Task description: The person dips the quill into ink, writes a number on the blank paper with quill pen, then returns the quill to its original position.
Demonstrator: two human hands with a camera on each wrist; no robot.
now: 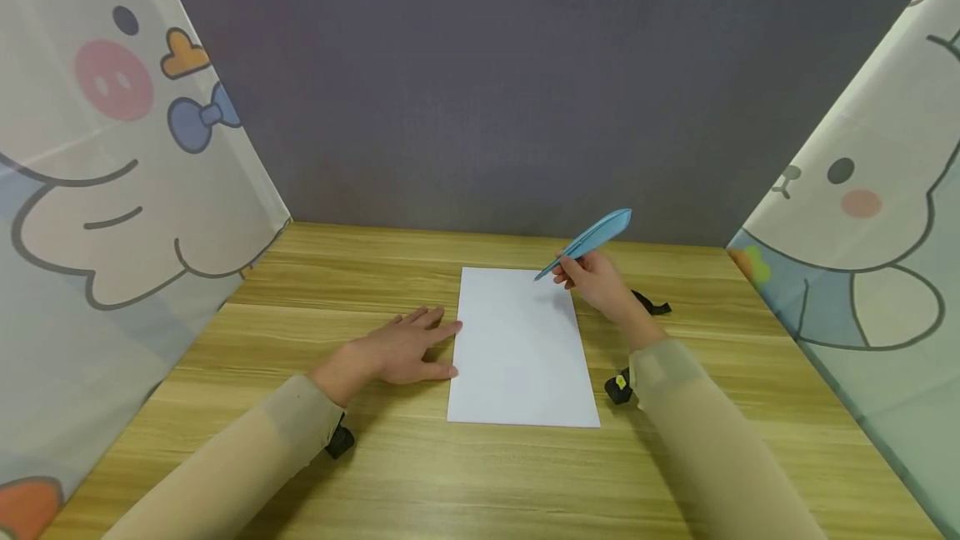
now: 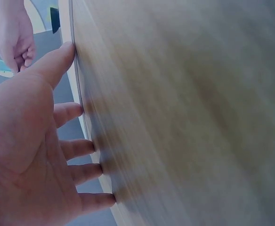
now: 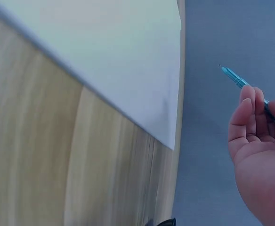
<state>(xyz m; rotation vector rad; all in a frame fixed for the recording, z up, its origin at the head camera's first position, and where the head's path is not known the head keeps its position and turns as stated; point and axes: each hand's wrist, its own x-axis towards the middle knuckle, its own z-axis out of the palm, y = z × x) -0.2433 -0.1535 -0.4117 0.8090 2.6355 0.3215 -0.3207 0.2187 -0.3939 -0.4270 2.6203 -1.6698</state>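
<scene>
A blue feather-shaped pen [image 1: 597, 233] is pinched in my right hand [image 1: 594, 280], its tip slanting down to the left above the upper right part of a white sheet of paper [image 1: 517, 348]. In the right wrist view the pen [image 3: 235, 77] shows its bare point, held apart from the paper [image 3: 128, 61]. My left hand [image 1: 405, 348] lies with fingers spread on the table, thumb and index fingertip at the paper's left edge. The left wrist view shows the left palm [image 2: 24, 136] with straight fingers touching the surface.
The wooden table [image 1: 525, 482] carries the paper near its middle. A dark grey panel [image 1: 480, 90] stands behind it. Cartoon-printed cloths hang at left [image 1: 112, 215] and right [image 1: 885, 257]. Black straps [image 1: 651, 304] with small black devices [image 1: 618, 387] show at the wrists.
</scene>
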